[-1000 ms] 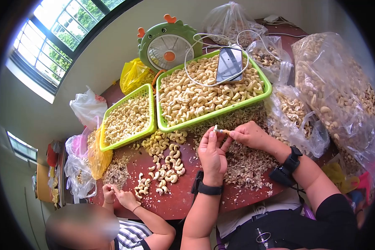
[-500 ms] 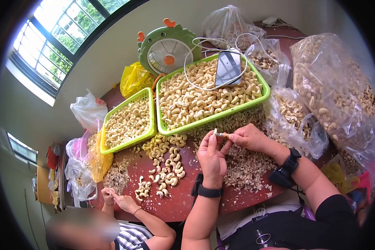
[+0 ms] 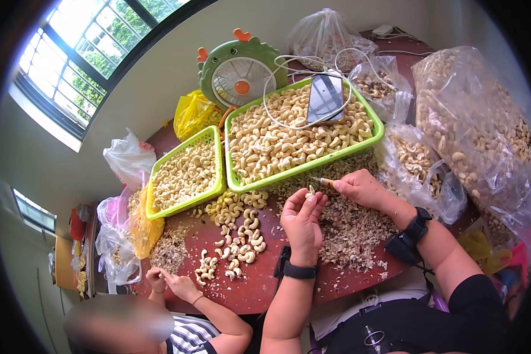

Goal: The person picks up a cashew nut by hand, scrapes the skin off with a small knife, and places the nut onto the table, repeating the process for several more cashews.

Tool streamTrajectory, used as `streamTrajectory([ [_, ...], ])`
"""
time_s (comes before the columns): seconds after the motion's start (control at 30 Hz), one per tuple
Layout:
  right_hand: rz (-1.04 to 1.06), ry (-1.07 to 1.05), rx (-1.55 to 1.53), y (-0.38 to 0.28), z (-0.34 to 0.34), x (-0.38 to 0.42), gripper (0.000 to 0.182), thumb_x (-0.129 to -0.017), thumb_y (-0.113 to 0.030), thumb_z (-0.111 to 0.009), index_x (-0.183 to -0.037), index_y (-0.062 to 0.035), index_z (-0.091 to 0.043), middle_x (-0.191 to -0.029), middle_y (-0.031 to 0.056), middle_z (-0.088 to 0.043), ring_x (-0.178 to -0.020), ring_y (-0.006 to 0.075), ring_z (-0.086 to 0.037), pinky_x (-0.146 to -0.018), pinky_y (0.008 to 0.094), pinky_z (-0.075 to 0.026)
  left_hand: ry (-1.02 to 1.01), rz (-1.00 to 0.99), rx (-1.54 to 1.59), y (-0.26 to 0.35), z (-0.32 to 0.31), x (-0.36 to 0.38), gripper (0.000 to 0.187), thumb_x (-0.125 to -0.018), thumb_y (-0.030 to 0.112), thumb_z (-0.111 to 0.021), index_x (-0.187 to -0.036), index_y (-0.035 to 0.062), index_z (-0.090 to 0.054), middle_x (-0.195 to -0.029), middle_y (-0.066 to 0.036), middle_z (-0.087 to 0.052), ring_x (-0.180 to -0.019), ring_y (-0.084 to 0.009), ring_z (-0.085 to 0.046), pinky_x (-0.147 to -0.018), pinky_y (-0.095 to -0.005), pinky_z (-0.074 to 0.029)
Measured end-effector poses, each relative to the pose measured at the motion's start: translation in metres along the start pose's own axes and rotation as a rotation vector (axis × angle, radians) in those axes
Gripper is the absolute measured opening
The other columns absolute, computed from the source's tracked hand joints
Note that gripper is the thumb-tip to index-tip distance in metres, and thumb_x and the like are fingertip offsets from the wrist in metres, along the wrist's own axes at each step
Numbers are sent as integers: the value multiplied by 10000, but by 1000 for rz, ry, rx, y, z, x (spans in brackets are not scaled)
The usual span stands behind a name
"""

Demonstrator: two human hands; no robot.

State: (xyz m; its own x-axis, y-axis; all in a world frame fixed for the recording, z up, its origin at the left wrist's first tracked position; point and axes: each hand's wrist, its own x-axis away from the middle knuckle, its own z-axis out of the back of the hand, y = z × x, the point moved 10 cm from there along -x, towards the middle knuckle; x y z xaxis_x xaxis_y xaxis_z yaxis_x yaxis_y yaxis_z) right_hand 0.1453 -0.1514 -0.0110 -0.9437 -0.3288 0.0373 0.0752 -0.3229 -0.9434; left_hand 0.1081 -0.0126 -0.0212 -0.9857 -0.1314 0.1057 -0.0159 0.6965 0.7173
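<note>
Plastic, nuts and a smooth table
Green baskets [image 3: 379,127]: glossy plastic; bags [image 3: 472,118]: clear crinkly film; table [image 3: 259,283]: smooth reddish, poss. laminate; phone [image 3: 325,90] w/ glossy glass; husk litter [image 3: 354,230] rough, matt.

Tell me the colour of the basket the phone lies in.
Bright green basket, clearest in the head view.

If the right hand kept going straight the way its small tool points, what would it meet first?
The right hand aims its tool left, slightly up. First in line is probably the near wall of the large green basket of cashews, passing just above the left hand; depth is unclear.
</note>
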Motion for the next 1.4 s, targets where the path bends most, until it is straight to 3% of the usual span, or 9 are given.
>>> streamTrajectory([
  [0.77, -35, 10, 57, -9, 1, 7, 420, -804, -367, -518, -634, 13, -568, -465, 44, -457, -455, 84, -421, -435, 267, -366, -12, -216, -138, 23, -15, 11, 251, -749, -84, -531, -976, -4, -462, -920, -92, -533, -838, -199, -567, -745, -359, -519],
  [0.97, 138, 71, 132, -15, 12, 3, 438, -817, -354, -485, -583, 11, -549, -473, 48, -484, -432, 108, -458, -424, 269, -371, -1, -593, -519, 76, -38, 41, 205, -771, -45, -549, -956, -1, -471, -907, -105, -534, -818, -153, -553, -706, -282, -517],
  [1.07, 188, 90, 93, -34, 18, 7, 430, -820, -335, -479, -568, 8, -535, -469, 45, -477, -425, 104, -447, -420, 261, -361, -45, -1104, -684, 119, -72, 85, 215, -728, -34, -604, -917, 6, -510, -885, -123, -551, -803, -186, -564, -653, -251, -491],
  [1.1, 149, 92, 51, -34, 22, 10, 425, -819, -327, -479, -558, 6, -527, -465, 44, -472, -425, 100, -444, -418, 258, -357, -32, -1117, -687, 129, -78, 89, 215, -728, -34, -604, -917, 6, -510, -885, -123, -551, -803, -186, -564, -653, -251, -491],
  [1.2, 232, 108, 77, -48, 29, 14, 420, -824, -311, -481, -543, 0, -509, -458, 22, -456, -425, 84, -420, -410, 254, -337, -154, -1559, -923, 157, -127, 133, 217, -735, 2, -610, -904, -32, -479, -889, -162, -521, -724, -193, -573, -688, -273, -519],
  [1.27, 270, 125, 70, -56, 35, 16, 420, -827, -307, -479, -540, -2, -503, -455, 11, -444, -424, 77, -402, -407, 253, -326, 105, -1708, -1042, 189, -117, 122, 203, -756, 12, -595, -918, -33, -481, -896, -153, -513, -759, -183, -551, -666, -278, -507],
  [1.3, 274, 142, 34, -59, 38, 19, 419, -829, -301, -479, -534, -3, -491, -454, 2, -430, -425, 72, -380, -403, 252, -312, 223, -1453, -764, 210, -86, 83, 241, -784, 46, -575, -982, -47, -474, -925, -144, -509, -790, -192, -539, -667, -278, -497],
  [1.33, 280, 158, -2, -62, 42, 22, 418, -831, -294, -480, -529, -5, -479, -454, -7, -416, -426, 66, -358, -400, 251, -297, 393, -1191, -844, 221, -53, 45, 272, -769, 25, -560, -1014, -45, -466, -1030, -140, -464, -863, -188, -522, -685, -265, -510],
  [1.4, 307, 189, -4, -64, 48, 25, 420, -831, -293, -485, -526, -5, -468, -453, -9, -404, -428, 63, -345, -399, 249, -287, 507, -1155, -896, 217, -22, 37, 298, -767, 36, -564, -1036, -44, -463, -1027, -135, -459, -869, -185, -520, -684, -265, -512],
])
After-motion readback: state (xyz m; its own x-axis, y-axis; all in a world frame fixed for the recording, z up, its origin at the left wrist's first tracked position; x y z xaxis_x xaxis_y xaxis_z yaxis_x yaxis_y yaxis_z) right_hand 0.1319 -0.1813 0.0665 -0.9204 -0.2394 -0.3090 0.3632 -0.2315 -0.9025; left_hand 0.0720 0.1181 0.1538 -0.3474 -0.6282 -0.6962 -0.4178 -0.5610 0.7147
